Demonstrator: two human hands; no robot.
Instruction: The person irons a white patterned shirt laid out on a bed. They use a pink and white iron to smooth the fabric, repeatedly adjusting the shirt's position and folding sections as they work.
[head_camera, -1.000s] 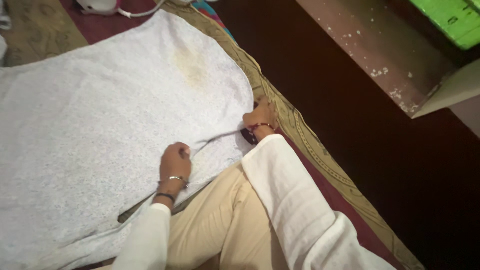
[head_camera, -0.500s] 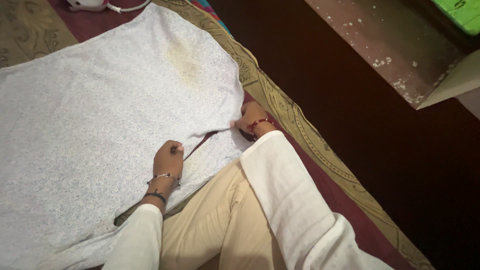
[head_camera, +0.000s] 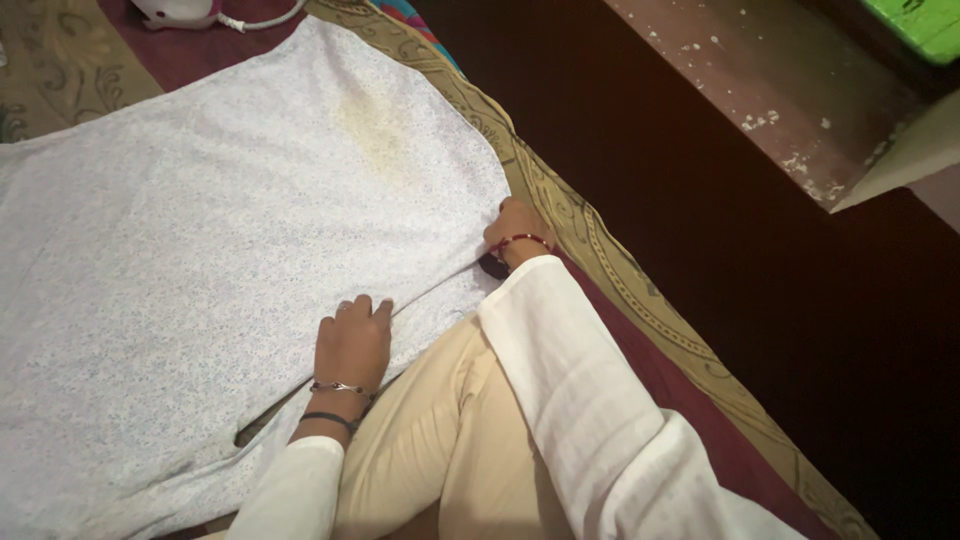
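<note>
Both your hands are on the pale speckled cloth spread over the patterned mat.

Your left hand lies flat on it, fingers stretched out together and gripping nothing. Your right hand is curled at the cloth's edge; you cannot tell whether it pinches the fabric. A yellowish stain sits well beyond your fingertips.

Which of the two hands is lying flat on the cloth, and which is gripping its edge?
The left hand lies flat, palm down, on the pale speckled cloth. The right hand, with the red wrist thread, is curled at the cloth's edge beside the patterned mat border.
</note>
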